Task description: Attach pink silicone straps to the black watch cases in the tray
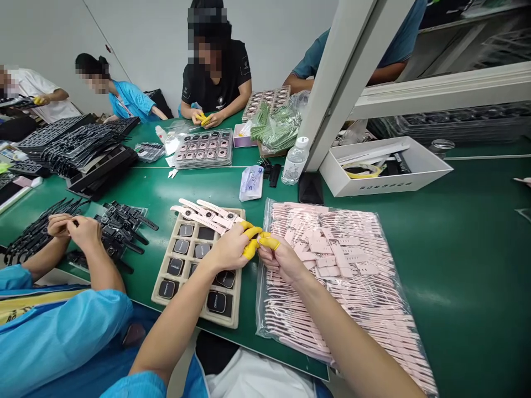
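My left hand (232, 246) and my right hand (284, 258), both with yellow finger covers, meet fingertip to fingertip above the gap between a tray and a bag. Their fingers are pinched closed, and whatever they hold is hidden or too small to name. Below my left hand lies a beige compartment tray (235, 298) with square black watch bodies (217, 302) in it. Several watches with pale pink straps (207, 214) rest across its far end. Under my right hand, pink watch straps (385, 276) lie in rows on a clear plastic bag (261, 326), with loose ones heaped on top.
At left, a co-worker's hands (78, 228) work beside black watches (120, 226). Beyond the tray stand a tissue pack (251, 183), a bottle (295, 161) and a white box (373, 185) of odds and ends. A post (344, 83) rises behind the bottle. Other people sit opposite.
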{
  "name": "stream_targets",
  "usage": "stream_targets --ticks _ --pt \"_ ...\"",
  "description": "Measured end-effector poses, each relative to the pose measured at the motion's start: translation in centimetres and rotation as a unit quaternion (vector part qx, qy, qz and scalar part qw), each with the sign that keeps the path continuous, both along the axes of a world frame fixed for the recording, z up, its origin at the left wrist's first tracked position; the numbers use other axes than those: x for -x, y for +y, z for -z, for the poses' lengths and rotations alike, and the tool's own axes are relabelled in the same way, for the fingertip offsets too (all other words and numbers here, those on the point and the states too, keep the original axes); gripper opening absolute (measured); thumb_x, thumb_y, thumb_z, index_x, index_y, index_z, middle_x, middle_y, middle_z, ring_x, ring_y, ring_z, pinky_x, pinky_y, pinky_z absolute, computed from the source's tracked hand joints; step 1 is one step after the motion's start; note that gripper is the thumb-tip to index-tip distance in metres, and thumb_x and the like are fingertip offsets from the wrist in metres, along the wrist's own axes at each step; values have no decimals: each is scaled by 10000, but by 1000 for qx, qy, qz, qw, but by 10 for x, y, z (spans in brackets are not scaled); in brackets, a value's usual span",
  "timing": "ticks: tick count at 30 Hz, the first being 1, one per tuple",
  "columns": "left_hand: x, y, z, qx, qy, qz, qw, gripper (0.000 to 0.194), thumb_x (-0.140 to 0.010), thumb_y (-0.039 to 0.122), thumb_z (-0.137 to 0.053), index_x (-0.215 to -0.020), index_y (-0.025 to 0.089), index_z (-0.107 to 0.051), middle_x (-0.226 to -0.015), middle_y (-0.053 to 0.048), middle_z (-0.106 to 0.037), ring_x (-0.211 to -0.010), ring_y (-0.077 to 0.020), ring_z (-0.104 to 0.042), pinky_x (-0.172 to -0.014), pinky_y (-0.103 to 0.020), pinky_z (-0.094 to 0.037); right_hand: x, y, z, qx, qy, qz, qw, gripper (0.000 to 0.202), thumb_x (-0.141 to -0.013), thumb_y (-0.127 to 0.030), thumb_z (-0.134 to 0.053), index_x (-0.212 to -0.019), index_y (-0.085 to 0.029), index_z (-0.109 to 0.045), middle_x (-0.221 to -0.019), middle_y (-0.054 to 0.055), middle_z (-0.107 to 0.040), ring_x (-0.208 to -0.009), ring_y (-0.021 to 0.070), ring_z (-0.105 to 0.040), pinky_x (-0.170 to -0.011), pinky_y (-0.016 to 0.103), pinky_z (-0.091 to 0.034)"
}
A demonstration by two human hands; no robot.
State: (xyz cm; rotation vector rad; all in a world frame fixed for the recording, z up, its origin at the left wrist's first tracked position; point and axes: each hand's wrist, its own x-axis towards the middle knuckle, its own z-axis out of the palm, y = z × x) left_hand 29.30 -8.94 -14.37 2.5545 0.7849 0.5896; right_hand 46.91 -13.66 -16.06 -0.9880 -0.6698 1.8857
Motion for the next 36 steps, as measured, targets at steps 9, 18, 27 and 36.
stream_targets --ticks 9,18,27,36 --pt "0 -1 -1 -16 49 -7 999 381 -985 241 -447 -1324 119 -572 -1220 -176 -622 -1160 -291 -607 -1029 -465 -560 0 0 3 -6 -30 -12 999 394 -727 -462 -725 -641 -239 -412 -452 -90 -399 -346 30 -185 -327 180 -118" --pt "-1 -3 -3 -18 111 -15 994 409 -916 207 -513 -1314 135 -575 -1231 -163 -633 -1160 -300 -601 -1021 -462 -560 1 0 2 -10 -53 -13 998 394 -701 -465 -733 -616 -235 -424 -439 -90 -389 -339 26 -197 -324 178 -130" --pt "0 -3 -4 -19 114 -1 993 396 -963 225 -444 -1325 115 -558 -1243 -178 -639 -1174 -300 -597 -1040 -474 -550 0 0 0 -9 -63 -24 998 366 -718 -454 -717 -648 -235 -432 -468 -89 -406 -359 29 -196 -336 179 -131" --pt "-2 -5 -3 -41 167 -12 985 401 -906 211 -516 -1288 112 -586 -1202 -179 -647 -1148 -320 -604 -996 -478 -561 0 1 7 -19 -89 -28 995 376 -714 -461 -704 -624 -238 -414 -457 -91 -388 -353 27 -186 -343 188 -111"
